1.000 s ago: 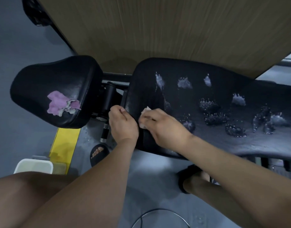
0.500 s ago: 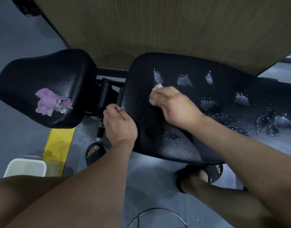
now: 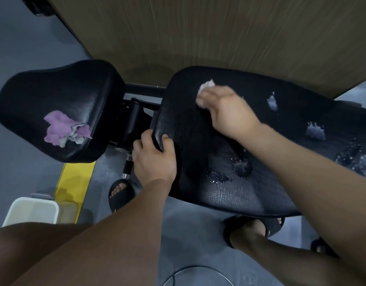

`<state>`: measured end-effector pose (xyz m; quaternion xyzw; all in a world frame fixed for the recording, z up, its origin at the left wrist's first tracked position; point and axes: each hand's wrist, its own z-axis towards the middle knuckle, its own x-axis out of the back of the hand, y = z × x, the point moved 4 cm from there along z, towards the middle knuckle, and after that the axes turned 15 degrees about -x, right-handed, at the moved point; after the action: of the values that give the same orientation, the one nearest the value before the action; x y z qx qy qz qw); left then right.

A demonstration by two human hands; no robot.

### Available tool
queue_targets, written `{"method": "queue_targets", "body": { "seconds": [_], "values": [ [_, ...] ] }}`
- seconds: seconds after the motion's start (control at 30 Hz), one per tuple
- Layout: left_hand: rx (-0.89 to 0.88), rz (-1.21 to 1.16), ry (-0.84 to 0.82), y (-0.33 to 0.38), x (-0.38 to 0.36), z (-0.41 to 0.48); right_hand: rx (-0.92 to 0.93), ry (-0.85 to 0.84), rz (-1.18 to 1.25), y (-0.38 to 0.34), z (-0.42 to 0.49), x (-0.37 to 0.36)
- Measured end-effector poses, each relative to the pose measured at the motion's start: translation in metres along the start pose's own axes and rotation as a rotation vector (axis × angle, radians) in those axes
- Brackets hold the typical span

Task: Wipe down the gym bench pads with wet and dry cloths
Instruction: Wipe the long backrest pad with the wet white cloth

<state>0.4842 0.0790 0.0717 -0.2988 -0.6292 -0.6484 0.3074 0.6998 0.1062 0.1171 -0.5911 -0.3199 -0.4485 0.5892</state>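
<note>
Purple cloth [image 3: 64, 129] lies crumpled on seat pad [image 3: 54, 93], left. Left hand [image 3: 155, 159] grips near-left corner of back pad [image 3: 198, 145], fingers curled round the edge. Right hand [image 3: 227, 112] presses bunched white cloth [image 3: 205, 87] onto the pad's far-left area, fingers curled over it. Foam blobs [image 3: 315, 132] further right.

Your back pad [image 3: 229, 193] and seat pad [image 3: 74, 89] are black, grained leather-look upholstery, glossy where wet. The purple cloth [image 3: 60, 129] before you looks soft and crumpled; the wall panel [image 3: 198, 34] shows matt wood grain.
</note>
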Motion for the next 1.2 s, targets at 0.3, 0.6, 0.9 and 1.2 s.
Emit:
{"method": "queue_targets", "body": {
  "seconds": [0.3, 0.6, 0.9, 1.2],
  "values": [
    [0.010, 0.008, 0.023, -0.002, -0.001, 0.001, 0.158, -0.111, 0.088, -0.042, -0.029, -0.013],
    [0.008, -0.007, 0.031, -0.003, -0.002, 0.001, -0.177, -0.087, -0.161, -0.023, 0.045, -0.018],
    [0.014, -0.013, 0.017, -0.003, -0.001, 0.001, -0.087, -0.138, -0.143, -0.006, 0.057, -0.021],
    [0.019, -0.021, 0.035, -0.003, -0.002, 0.002, 0.130, -0.171, -0.087, -0.071, 0.046, -0.056]
  ]
}}
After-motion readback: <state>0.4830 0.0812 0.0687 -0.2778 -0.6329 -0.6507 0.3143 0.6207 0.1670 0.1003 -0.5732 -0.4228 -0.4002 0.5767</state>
